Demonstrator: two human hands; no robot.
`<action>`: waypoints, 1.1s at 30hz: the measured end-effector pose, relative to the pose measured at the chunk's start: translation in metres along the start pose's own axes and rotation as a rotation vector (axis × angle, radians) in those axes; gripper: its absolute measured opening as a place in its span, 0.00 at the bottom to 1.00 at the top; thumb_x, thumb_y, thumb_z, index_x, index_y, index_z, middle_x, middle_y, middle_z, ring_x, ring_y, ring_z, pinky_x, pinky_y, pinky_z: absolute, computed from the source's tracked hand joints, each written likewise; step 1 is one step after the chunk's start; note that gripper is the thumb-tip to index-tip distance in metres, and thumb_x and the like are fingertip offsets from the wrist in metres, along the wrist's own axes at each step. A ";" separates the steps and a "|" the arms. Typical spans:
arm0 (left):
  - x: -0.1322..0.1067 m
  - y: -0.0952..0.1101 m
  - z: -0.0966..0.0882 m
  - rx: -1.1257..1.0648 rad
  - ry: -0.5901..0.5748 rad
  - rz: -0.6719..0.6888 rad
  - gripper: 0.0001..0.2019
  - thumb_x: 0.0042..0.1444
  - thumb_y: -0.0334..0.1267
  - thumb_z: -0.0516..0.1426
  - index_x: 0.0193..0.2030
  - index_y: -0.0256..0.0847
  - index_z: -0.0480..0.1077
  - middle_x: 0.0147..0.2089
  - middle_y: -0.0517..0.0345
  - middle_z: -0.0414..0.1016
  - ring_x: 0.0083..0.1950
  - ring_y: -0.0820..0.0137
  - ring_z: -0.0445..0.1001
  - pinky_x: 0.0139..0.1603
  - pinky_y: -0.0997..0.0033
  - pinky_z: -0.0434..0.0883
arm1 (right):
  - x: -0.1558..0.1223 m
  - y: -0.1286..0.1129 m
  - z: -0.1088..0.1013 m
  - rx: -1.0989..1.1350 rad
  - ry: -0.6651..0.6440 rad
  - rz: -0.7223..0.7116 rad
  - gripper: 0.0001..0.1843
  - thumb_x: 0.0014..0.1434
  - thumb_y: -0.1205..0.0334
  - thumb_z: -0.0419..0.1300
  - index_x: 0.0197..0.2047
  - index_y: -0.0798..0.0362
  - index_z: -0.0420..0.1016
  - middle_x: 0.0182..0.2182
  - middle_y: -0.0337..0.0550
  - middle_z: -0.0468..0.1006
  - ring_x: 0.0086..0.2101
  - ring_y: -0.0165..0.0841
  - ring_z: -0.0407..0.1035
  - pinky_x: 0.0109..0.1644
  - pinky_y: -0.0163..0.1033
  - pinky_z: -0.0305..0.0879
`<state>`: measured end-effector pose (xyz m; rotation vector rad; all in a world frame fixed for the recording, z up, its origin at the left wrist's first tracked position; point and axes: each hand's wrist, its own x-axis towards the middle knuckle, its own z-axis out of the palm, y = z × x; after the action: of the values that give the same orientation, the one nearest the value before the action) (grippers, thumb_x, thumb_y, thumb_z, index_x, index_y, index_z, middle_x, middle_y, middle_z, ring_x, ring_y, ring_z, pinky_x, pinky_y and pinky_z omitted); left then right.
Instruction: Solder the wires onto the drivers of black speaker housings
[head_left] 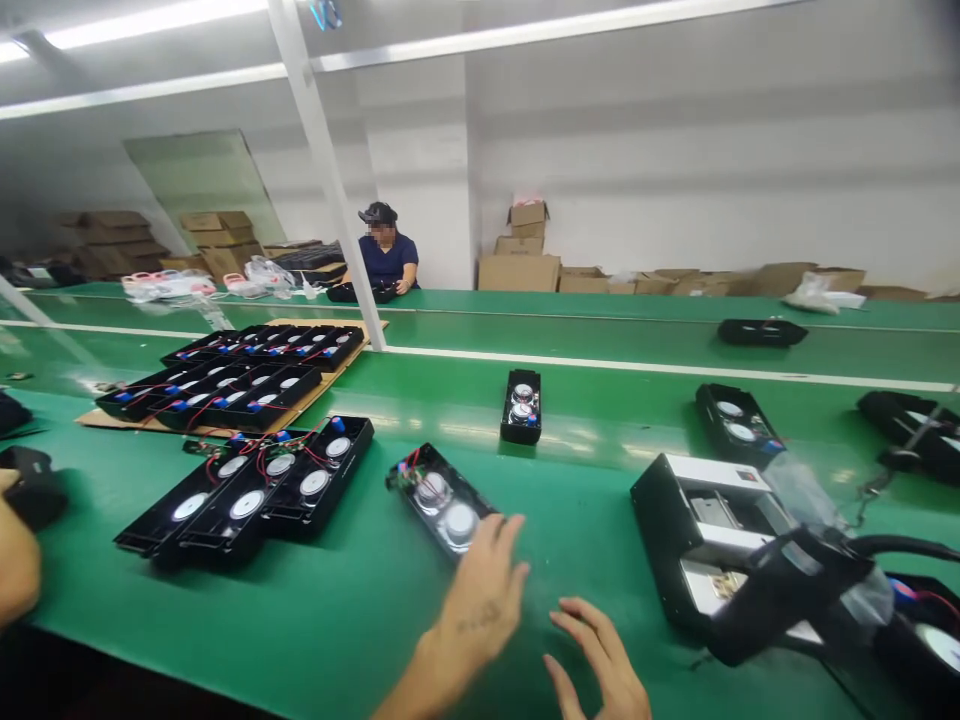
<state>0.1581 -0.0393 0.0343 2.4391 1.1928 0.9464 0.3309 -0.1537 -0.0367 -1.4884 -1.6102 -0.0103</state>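
Covering part of a black oblong plastic case (445, 499), the left hand (486, 578) perhaps grips, I cannot tell; the right hand (611, 672) curves, empty. Careless sliding could snag thin red wires (412, 462).

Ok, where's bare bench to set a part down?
Bare bench lies between the housing at the left hand and the black-and-white device, and on the near side of the three grouped housings. The cardboard sheet is crowded with more housings.

The left hand (482, 595) reaches forward, its back upward and fingers slightly apart; the right hand (604, 670) is nearer, fingers bent, thumb separated.
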 end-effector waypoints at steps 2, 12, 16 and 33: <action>0.004 0.038 0.001 -0.227 -0.083 0.133 0.28 0.68 0.30 0.54 0.74 0.47 0.62 0.70 0.48 0.73 0.71 0.60 0.73 0.68 0.57 0.76 | 0.015 -0.008 0.000 -0.053 0.017 -0.080 0.20 0.67 0.59 0.59 0.61 0.50 0.73 0.59 0.57 0.77 0.57 0.47 0.76 0.56 0.51 0.78; -0.003 -0.040 -0.053 -0.383 0.245 -0.246 0.11 0.68 0.42 0.59 0.53 0.48 0.79 0.54 0.54 0.83 0.57 0.61 0.81 0.64 0.56 0.78 | 0.071 -0.002 -0.020 -0.109 -0.304 -0.177 0.14 0.64 0.76 0.59 0.43 0.47 0.78 0.35 0.38 0.82 0.40 0.37 0.75 0.61 0.56 0.66; -0.025 -0.085 -0.050 -0.401 0.219 -0.485 0.17 0.63 0.51 0.61 0.53 0.45 0.79 0.53 0.50 0.85 0.58 0.56 0.82 0.67 0.48 0.75 | 0.085 0.012 -0.062 -0.129 -0.425 -0.091 0.13 0.59 0.77 0.63 0.40 0.48 0.79 0.36 0.41 0.82 0.41 0.39 0.74 0.56 0.54 0.69; -0.018 -0.041 -0.030 -0.242 0.004 -0.027 0.22 0.63 0.47 0.65 0.62 0.50 0.72 0.66 0.50 0.74 0.72 0.53 0.70 0.72 0.44 0.70 | 0.124 -0.005 -0.042 -0.048 -0.485 -0.268 0.17 0.70 0.71 0.57 0.48 0.45 0.86 0.41 0.42 0.88 0.39 0.33 0.80 0.43 0.38 0.69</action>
<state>0.1057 -0.0286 0.0283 2.2271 1.0422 1.0238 0.3702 -0.0808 0.0647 -1.3651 -2.2046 0.1751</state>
